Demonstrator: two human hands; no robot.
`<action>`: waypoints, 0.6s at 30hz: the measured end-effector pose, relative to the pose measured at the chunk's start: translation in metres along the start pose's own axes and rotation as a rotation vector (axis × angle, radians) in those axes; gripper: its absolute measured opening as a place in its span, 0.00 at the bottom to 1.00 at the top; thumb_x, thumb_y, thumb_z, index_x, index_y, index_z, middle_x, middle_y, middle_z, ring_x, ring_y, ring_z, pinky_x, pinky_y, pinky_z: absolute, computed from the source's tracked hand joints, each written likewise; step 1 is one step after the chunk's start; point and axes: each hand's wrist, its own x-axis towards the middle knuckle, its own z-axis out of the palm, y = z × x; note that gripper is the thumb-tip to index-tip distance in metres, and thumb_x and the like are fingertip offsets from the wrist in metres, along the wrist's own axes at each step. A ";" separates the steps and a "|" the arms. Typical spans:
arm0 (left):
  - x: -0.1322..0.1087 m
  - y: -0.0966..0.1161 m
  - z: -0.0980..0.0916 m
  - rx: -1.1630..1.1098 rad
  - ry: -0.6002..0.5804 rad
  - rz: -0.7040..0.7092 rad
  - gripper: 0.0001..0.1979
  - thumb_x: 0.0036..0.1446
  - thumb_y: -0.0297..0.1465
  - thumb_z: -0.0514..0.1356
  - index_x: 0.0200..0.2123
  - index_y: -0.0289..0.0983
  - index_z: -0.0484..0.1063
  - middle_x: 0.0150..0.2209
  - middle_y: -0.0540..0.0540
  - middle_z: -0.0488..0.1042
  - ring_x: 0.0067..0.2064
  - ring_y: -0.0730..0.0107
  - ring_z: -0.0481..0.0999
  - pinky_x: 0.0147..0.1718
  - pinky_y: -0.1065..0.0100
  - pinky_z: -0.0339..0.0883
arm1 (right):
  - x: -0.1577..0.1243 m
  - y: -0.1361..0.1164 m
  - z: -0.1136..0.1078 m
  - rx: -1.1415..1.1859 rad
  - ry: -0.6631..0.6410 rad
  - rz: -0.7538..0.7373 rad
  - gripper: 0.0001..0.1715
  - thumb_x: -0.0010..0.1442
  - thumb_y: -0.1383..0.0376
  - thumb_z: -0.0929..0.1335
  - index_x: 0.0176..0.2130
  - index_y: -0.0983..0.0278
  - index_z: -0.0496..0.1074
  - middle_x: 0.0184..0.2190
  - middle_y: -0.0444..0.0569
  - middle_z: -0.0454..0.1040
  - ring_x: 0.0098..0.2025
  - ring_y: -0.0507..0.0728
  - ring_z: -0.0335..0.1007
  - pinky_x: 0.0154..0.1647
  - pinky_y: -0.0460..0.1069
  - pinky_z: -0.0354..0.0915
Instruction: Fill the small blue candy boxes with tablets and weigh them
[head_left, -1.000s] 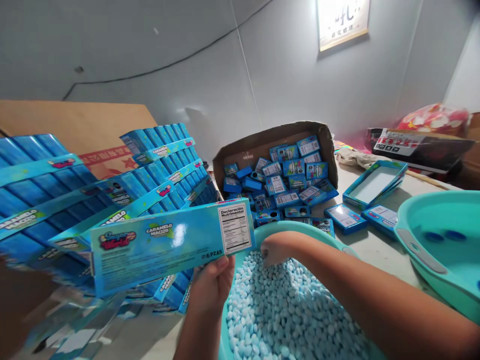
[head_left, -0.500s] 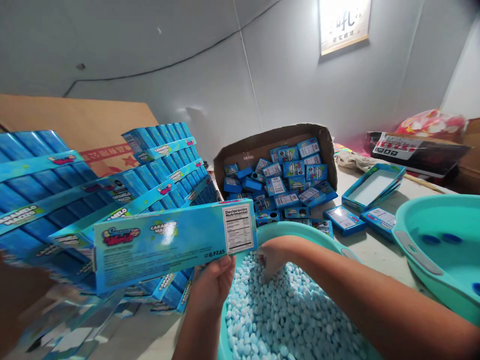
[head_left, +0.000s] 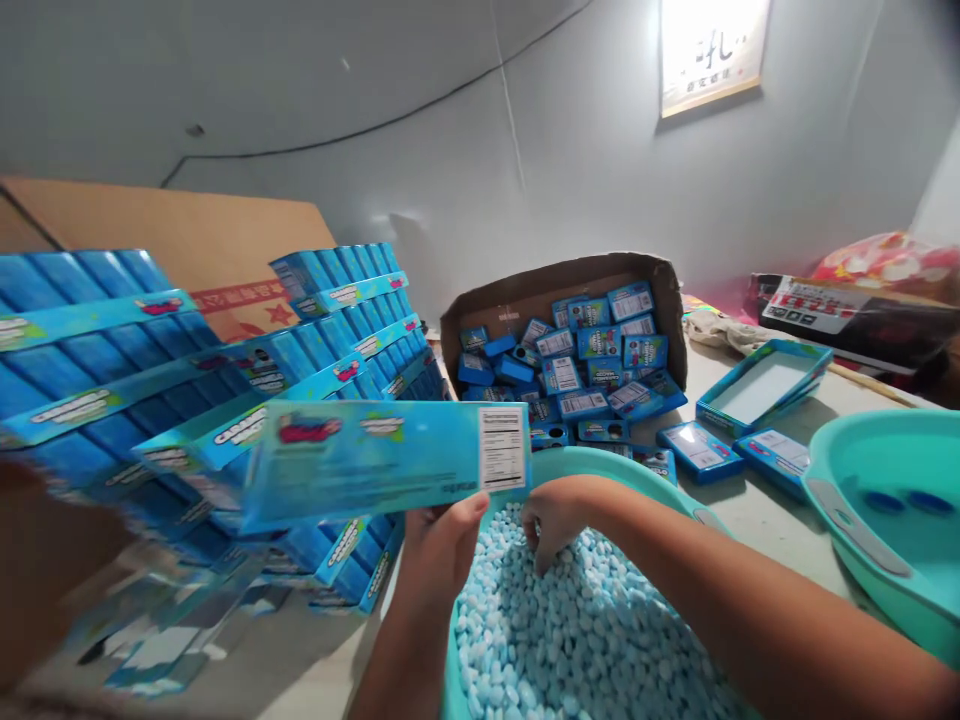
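Note:
My left hand grips a long blue candy box by its lower right edge. A printed face with a white nutrition label is turned toward me, slightly blurred. Pale blue and white candies fill much of a teal basin below. Among them is my right hand, its fingers curled with the tips down at the candies. What lies between those fingertips is hidden.
Filled blue display boxes are stacked at left. Behind the basin, a cardboard carton holds many small blue boxes. To the right are an open blue tray, two small boxes and another teal basin. Clear plastic pieces lie front left.
The view has shifted slightly, moving the scene rightward. The long box in my left hand has tilted to lie more level. My right hand stays in the candies, its fingers slightly more exposed.

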 end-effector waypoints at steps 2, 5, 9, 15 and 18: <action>0.000 -0.001 0.004 0.176 -0.026 0.038 0.20 0.47 0.30 0.69 0.46 0.35 0.78 0.45 0.41 0.82 0.50 0.52 0.80 0.56 0.52 0.71 | -0.003 -0.001 0.001 -0.002 0.001 0.020 0.20 0.43 0.58 0.78 0.38 0.61 0.81 0.30 0.42 0.75 0.32 0.55 0.70 0.32 0.48 0.62; 0.000 0.000 0.009 0.379 -0.043 0.115 0.13 0.49 0.29 0.69 0.41 0.34 0.78 0.43 0.41 0.82 0.46 0.56 0.80 0.55 0.55 0.71 | -0.006 -0.002 0.002 -0.029 0.016 0.040 0.15 0.46 0.61 0.75 0.37 0.61 0.81 0.29 0.43 0.77 0.31 0.55 0.70 0.30 0.48 0.61; 0.002 0.002 0.009 0.414 0.084 0.193 0.09 0.50 0.31 0.69 0.34 0.36 0.76 0.38 0.45 0.81 0.43 0.61 0.80 0.52 0.62 0.71 | -0.008 -0.002 0.002 -0.083 0.077 0.051 0.13 0.48 0.63 0.72 0.36 0.62 0.80 0.30 0.45 0.77 0.31 0.56 0.69 0.28 0.49 0.58; 0.004 0.002 0.001 0.419 0.221 0.179 0.12 0.47 0.34 0.70 0.26 0.37 0.68 0.27 0.50 0.74 0.32 0.67 0.75 0.41 0.66 0.71 | -0.010 -0.002 0.003 -0.122 0.154 0.060 0.11 0.53 0.61 0.68 0.35 0.63 0.78 0.28 0.46 0.76 0.30 0.55 0.67 0.27 0.49 0.54; 0.003 -0.001 0.000 0.454 0.149 0.175 0.11 0.49 0.34 0.68 0.27 0.37 0.70 0.29 0.49 0.75 0.34 0.67 0.75 0.42 0.65 0.70 | -0.007 0.000 0.004 -0.127 0.137 0.041 0.11 0.53 0.59 0.69 0.35 0.63 0.78 0.27 0.45 0.76 0.29 0.55 0.68 0.27 0.48 0.55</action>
